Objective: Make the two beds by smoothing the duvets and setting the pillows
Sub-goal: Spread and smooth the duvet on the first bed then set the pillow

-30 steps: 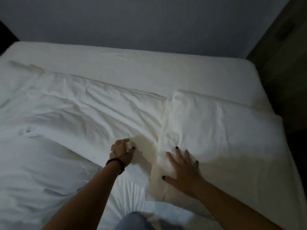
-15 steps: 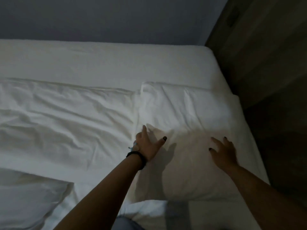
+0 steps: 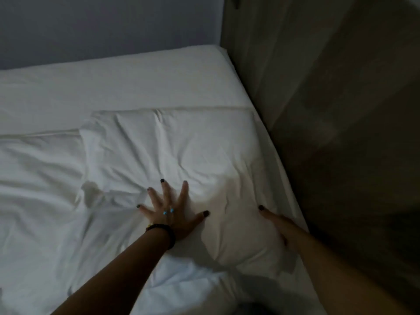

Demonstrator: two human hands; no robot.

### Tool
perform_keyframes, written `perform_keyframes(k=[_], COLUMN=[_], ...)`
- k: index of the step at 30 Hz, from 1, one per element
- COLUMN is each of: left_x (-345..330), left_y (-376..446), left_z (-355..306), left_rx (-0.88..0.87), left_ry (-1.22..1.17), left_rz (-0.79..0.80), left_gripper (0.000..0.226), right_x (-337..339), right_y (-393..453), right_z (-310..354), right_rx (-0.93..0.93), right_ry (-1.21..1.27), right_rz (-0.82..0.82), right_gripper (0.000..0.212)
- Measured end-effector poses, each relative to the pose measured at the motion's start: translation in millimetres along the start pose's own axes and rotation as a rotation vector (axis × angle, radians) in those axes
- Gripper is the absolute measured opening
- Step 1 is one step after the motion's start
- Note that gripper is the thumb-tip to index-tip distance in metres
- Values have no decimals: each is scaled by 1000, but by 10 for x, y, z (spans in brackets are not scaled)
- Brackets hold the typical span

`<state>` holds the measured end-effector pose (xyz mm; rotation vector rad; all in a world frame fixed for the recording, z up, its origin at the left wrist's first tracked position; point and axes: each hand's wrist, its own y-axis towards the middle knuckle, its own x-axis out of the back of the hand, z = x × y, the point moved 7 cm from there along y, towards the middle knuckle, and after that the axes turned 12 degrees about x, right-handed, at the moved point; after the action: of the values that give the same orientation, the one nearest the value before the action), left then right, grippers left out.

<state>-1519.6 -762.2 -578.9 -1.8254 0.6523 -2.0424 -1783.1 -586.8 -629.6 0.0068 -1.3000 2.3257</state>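
Observation:
A white pillow (image 3: pixel 181 144) lies at the right end of the bed, next to the bed's right edge. My left hand (image 3: pixel 172 212) presses flat on the pillow's near part with fingers spread wide; a dark bracelet circles the wrist. At the pillow's right edge, my right hand (image 3: pixel 277 226) holds it with the thumb on top and the fingers curled down the side, mostly hidden. A creased white duvet (image 3: pixel 38 178) covers the bed left of the pillow, its edge touching the pillow's left side.
Bare white sheet (image 3: pixel 136 83) runs along the far side of the bed up to a grey wall (image 3: pixel 102 26). A brown wooden panel (image 3: pixel 329 110) stands tight against the bed's right side. The room is dim.
The view has swung right. My left hand has gone from the pillow's left edge to its near middle and spread flat. My right hand has slid from the pillow's top to its right edge.

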Motion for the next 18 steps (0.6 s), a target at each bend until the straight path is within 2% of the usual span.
perform_keyframes(k=[2, 5, 7, 10, 14, 16, 18], left_x=[-64, -118, -125, -33, 124, 316, 519], left_y=[19, -51, -104, -137, -114, -110, -145], left_z=[-7, -1, -62, -279, -569, -667, -819], left_rx=[34, 78, 109, 123, 34, 64, 97], left_ry=[40, 44, 23, 19, 96, 9, -41], left_rz=[-40, -76, -68, -6, -4, -24, -67], left_gripper=[103, 101, 96, 86, 102, 93, 74], right_x=[-5, -37, -86, -46, 138, 266, 465], right_y=[44, 302, 154, -108, -202, -193, -193], right_z=[-289, -821, -664, -119, 333, 497, 715], right_rx=[-44, -48, -50, 81, 186, 206, 235], right_ry=[110, 277, 361, 411, 438, 426, 413], right_rz=[6, 42, 11, -39, 29, 30, 8], right_gripper=[128, 104, 102, 53, 52, 57, 79])
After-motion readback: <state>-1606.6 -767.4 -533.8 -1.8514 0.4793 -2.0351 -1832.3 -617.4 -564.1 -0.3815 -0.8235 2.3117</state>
